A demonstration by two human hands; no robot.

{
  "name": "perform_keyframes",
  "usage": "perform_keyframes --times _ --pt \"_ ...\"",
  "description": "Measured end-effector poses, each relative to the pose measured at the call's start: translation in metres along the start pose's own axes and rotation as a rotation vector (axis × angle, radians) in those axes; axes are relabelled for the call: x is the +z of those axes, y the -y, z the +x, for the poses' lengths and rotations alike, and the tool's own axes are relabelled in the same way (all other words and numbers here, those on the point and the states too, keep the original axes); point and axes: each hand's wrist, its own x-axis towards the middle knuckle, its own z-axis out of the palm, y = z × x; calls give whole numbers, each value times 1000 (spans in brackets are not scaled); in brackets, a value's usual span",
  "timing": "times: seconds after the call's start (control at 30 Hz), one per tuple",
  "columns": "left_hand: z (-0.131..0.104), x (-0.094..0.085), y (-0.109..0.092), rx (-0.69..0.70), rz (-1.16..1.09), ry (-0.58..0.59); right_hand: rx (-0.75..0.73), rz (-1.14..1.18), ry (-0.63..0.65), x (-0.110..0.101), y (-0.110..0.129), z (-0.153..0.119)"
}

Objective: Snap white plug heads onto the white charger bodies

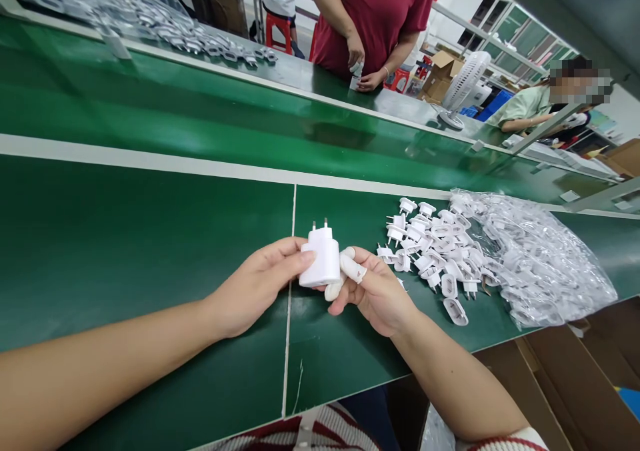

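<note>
Handling step, prob.: my L hand [261, 274] pinches boxy white plastic 2-pin charger [324, 259], R hand [377, 291] curled at its side, grip unclear; next prob. needs steadiness.

The left hand [273, 267] held a white charger [321, 261] between thumb and fingers, two prongs [326, 223] pointing away beyond them; the right hand [377, 294] brought white-covered fingers [354, 269] against its side, loose plug pieces [425, 241] lying to their right

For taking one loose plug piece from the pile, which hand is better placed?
Probably the right hand: it is nearer to the loose plug pieces, while the left hand grips the white charger with its thumb.
</note>
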Motion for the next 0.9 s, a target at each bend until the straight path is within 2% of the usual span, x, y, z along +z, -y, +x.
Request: perform_keyframes --times 0.1,0.2,0.27,0.47,0.73,0.9 --pt "5 4 -7 -240 -325 149 -131 -90 -40 -2 0 1" --pt "8 3 -9 -320 -509 203 -321 -140 -182 -3 -1 3" --pt "10 0 -7 -341 -568 206 -417 -179 -230 -3 -2 3" --pt "11 -3 -2 -375 -597 239 -435 -322 -115 -2 -5 2" --pt "12 -5 -3 -368 -493 281 -629 -508 -166 0 -7 -2" --pt "11 -5 -5 -340 -418 245 -641 -530 -173 1 -6 -4"
